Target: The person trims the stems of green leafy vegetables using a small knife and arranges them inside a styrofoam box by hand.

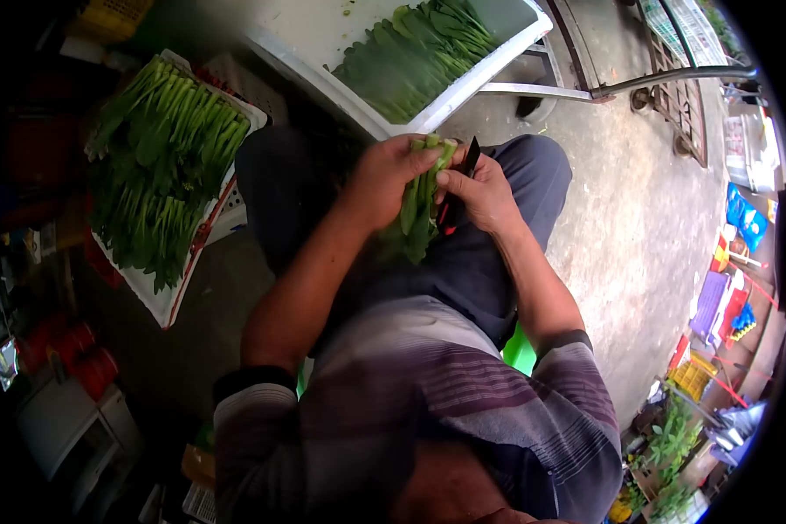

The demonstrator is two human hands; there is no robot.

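Note:
My left hand [382, 182] is closed around a small bunch of leafy green stalks [421, 196], cut ends up and leaves hanging down over my lap. Against the bunch's other side is my right hand [483, 194], its thumb near the stems. A knife [472, 157] with a dark blade and some red lower down is gripped in that hand, the blade pointing up. Part of its handle is hidden by my fingers. Beyond my knees, a white foam box [323, 83] contains a row of similar greens [415, 57].
To my left, a large heap of greens [162, 157] lies on a white, red-edged sheet [170, 301] over a crate. A metal frame [541, 90] stands beside the foam box, with a wheeled cart [677, 100] farther right. Colourful baskets and plants line the right side.

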